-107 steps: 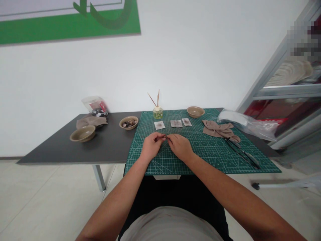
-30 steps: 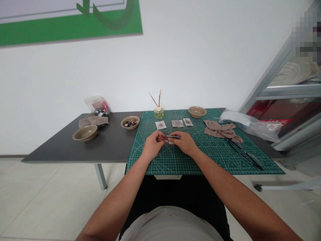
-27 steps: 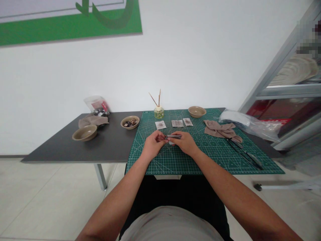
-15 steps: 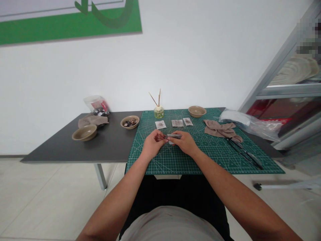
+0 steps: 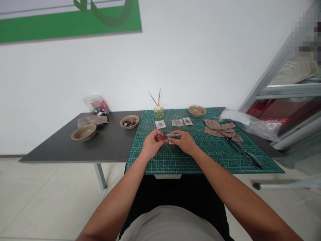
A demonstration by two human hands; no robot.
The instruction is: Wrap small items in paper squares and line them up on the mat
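Observation:
My left hand [image 5: 152,144] and my right hand [image 5: 184,142] meet over the middle of the green cutting mat [image 5: 215,157]. Both are closed in a pinch on a small grey flat sachet [image 5: 173,136] held between them, just above the mat. The left fingers grip its left end and the right fingers lie along its right part. Three white sachets with brown contents [image 5: 177,123] lie in a row just beyond my hands.
A reed diffuser jar [image 5: 158,111] and a tan bowl [image 5: 197,110] stand at the mat's back. Beige cloth [image 5: 220,129], scissors [image 5: 244,154] and a plastic bag [image 5: 247,124] lie at right. On the dark table [image 5: 105,147] at left: two bowls, cloth, a tipped jar.
The small item between my hands now shows as a flat grey strip lying sideways; 3.6 s ago it was bunched between the fingertips. My hands stay in nearly the same place.

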